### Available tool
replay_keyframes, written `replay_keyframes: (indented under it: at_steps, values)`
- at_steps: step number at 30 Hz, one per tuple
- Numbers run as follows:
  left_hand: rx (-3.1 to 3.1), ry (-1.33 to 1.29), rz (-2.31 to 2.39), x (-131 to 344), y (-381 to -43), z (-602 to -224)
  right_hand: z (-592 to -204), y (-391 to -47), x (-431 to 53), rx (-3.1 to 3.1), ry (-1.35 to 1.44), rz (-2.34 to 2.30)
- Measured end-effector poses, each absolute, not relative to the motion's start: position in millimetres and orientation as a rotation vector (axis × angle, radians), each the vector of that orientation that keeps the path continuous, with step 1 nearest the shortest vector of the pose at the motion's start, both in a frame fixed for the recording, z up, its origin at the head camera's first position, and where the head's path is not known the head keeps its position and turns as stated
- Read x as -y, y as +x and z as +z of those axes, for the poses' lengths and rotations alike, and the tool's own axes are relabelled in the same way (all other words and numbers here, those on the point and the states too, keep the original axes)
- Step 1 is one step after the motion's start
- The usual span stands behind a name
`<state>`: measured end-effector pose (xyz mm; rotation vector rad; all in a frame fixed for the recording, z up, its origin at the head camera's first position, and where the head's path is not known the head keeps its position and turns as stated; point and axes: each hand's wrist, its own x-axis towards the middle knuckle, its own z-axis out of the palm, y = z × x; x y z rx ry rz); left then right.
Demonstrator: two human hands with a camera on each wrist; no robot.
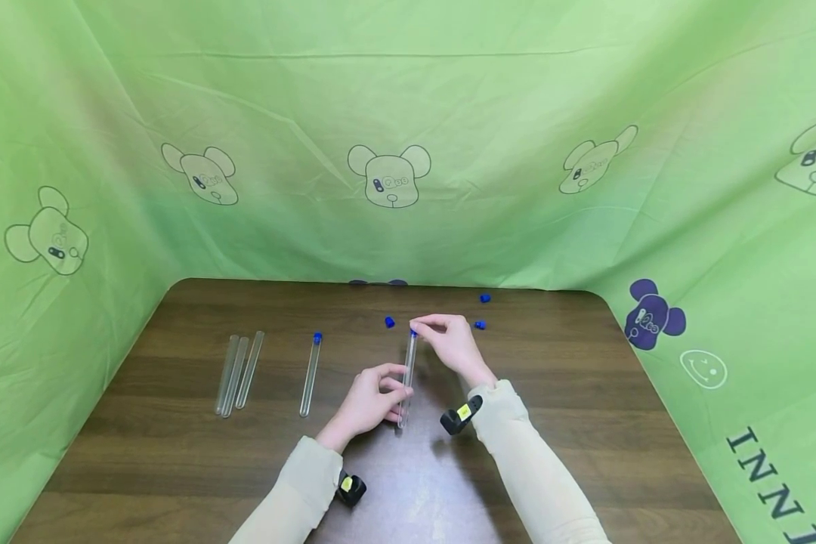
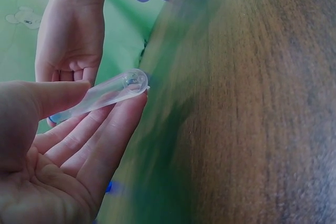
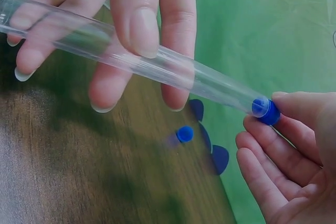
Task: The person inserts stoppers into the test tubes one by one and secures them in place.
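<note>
A clear test tube [image 3: 173, 69] is held slanted above the table between both hands. My left hand [image 1: 370, 397] pinches its body between the thumb and the fingers; the rounded end [image 2: 135, 81] points toward me. At the far end my right hand [image 1: 452, 346] pinches a blue cap [image 3: 266, 110], which sits at the tube's mouth. How far the cap is pushed in, I cannot tell. Left of the hands lies a second test tube [image 1: 310, 378] with a blue cap [image 1: 317, 338] on it. Farther left, three uncapped test tubes [image 1: 236, 375] lie side by side.
Loose blue caps lie at the back of the brown wooden table [image 1: 177, 461]: one cap [image 1: 390, 322] left of my right hand, another cap [image 1: 480, 325] to its right, and a third cap [image 1: 486, 298] near the back edge. A green printed cloth [image 1: 394, 91] surrounds the table.
</note>
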<state>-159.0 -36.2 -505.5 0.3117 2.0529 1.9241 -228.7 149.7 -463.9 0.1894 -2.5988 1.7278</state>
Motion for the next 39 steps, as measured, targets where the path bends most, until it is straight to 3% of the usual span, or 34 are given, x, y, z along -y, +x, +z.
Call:
replay_keyframes:
  at_steps: [22,29,39]
  values:
    - [-2.049,0.326,1.951,37,-158,-504,-472,-221,-143,2.578,0.268,1.813]
    - [-2.053,0.318,1.955,38,-159,-503,-433,-197,-135,2.624,0.373,1.763]
    - [-2.067,0.32,1.952,39,-160,-504,-432,-195,-134,2.634,0.382,1.791]
